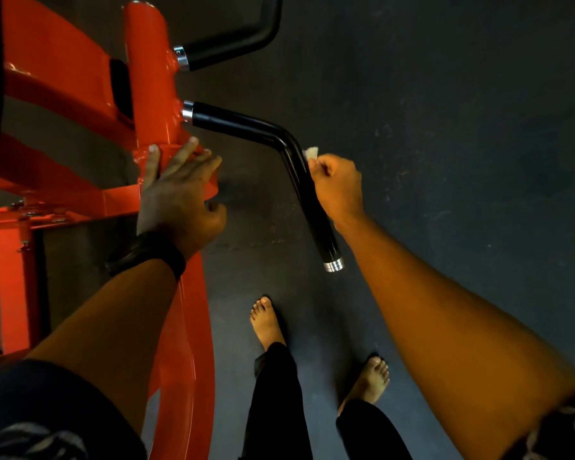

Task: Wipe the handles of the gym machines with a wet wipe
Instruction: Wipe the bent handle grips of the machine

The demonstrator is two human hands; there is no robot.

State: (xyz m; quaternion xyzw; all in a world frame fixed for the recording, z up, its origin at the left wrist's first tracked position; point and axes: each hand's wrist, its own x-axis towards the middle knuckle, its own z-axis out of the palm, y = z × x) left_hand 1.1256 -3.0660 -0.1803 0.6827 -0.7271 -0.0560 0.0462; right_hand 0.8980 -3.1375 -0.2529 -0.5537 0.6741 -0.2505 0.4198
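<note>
The right hand sits just right of the picture's middle, at about 3 o'clock. Its fingers are curled tight and pinch a wet wipe. The knuckles press against the right side of the lower handle, just below the handle's bend. Only a small pale corner of the wipe shows, at 12 o'clock from the knuckles; the rest is hidden inside the fist, so its size and folding cannot be told.

The lower handle is a glossy black bar. It leaves the orange frame at a chrome collar, runs toward 4 o'clock, bends, then drops to a chrome end cap at 5 o'clock from the hand.

The left hand lies at 9 o'clock from the right hand, well apart from it. Its fingers are straight and spread, their tips resting on the orange plate at the foot of the frame's upright post, while the thumb hangs loose to the right. A dark wristband circles the wrist.

A second, upper handle stands out from the post at 12 o'clock and is cut off by the top edge. The frame runs out of the picture at the left. At 6 o'clock two bare feet stand on the dark floor below black trouser legs. Patterned sleeves fill the bottom corners, too blurred to make out.
</note>
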